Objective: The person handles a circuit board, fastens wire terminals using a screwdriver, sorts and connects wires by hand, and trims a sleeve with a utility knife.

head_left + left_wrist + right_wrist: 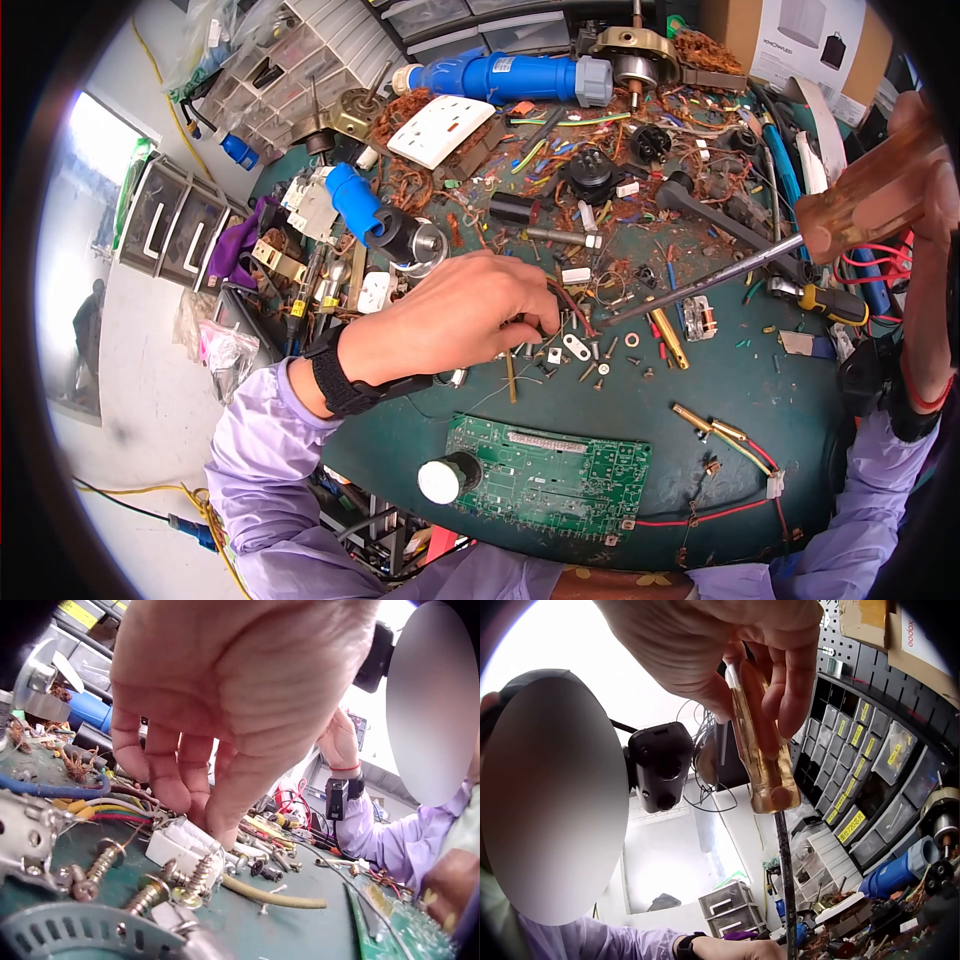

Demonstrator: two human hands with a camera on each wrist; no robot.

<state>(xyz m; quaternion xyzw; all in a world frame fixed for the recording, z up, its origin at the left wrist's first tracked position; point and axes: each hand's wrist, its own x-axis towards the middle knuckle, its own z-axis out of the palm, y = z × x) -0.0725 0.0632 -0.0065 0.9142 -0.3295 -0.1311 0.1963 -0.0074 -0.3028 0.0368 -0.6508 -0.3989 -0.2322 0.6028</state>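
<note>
My right hand [727, 645] grips a screwdriver [855, 205] by its clear amber handle. The long metal shaft slants down and left in the head view, its tip just right of my left hand [465, 310]. That left hand reaches palm-down into small hardware, fingers bent and tips low. In the left wrist view, thumb and fingertips come down right behind a white block [169, 847]; I cannot tell whether they pinch something. Several screws [101, 862] lie near this block. A white two-holed piece [576, 347] and a brass pin [670, 340] lie just right of the fingers.
A green circuit board [560, 475] with a black-and-white cylinder [448, 478] lies at the front. Brass pins on wires [735, 435] are to its right. Behind are a white socket plate [440, 130], a blue connector [500, 78], and a yellow-black-handled tool [835, 305] at right.
</note>
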